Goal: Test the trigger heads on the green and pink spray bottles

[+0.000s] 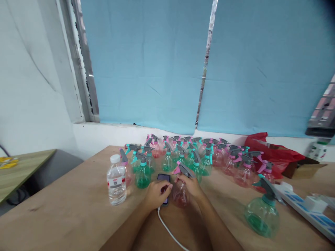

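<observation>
My right hand (190,185) is closed round the neck of a clear pink spray bottle (180,197) with a grey and pink trigger head. The bottle stands upright, tilted slightly if at all, on the table. My left hand (158,194) rests over a phone (163,177), its fingers loosely curled with a gap between thumb and forefinger. Nothing shows in that hand, and it covers the middle of the phone. A white cable (167,228) runs from the phone's lower end.
Behind my hands stand several green spray bottles (142,176) and pink spray bottles (244,174). A large clear bottle (116,186) with a white cap is at left. One green spray bottle (263,216) stands at right, beside a power strip (306,205). A red bag (274,153) lies behind.
</observation>
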Tool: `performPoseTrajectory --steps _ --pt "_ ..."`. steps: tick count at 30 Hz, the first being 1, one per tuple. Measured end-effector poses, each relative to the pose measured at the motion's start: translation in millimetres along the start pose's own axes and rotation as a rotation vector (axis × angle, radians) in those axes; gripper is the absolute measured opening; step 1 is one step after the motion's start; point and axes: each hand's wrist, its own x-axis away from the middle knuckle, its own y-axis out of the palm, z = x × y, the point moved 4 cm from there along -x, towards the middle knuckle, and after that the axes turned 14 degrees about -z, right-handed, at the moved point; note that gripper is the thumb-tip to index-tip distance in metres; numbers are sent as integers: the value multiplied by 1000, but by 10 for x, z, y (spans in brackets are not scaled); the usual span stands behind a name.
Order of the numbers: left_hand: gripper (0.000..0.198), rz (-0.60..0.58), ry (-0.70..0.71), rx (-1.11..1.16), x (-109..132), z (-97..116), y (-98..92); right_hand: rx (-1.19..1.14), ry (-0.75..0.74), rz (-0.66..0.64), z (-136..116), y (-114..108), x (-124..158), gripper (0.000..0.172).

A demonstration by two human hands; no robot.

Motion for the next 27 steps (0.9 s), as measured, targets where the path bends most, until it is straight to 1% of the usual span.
performPoseTrajectory --steps 3,6,12,15,18,24,27 --pt "32 -8 -8 -4 -3 2 2 -28 -24 16 -51 8 2 6" --pt "32 -10 -2 3 -5 12 -3 -47 -21 8 -36 8 5 5" --pt "30 -1 1 20 0 3 8 -10 43 49 108 -35 8 12" --pt "30 -2 5 22 2 4 17 -11 28 24 109 -23 8 17" --pt "31 -8 5 18 0 13 11 -17 21 26 82 -17 13 24" --pt "31 -11 9 13 3 37 -5 3 11 6 89 -18 10 28" --pt "30 -11 12 9 10 43 0 13 24 25 118 -34 17 26"
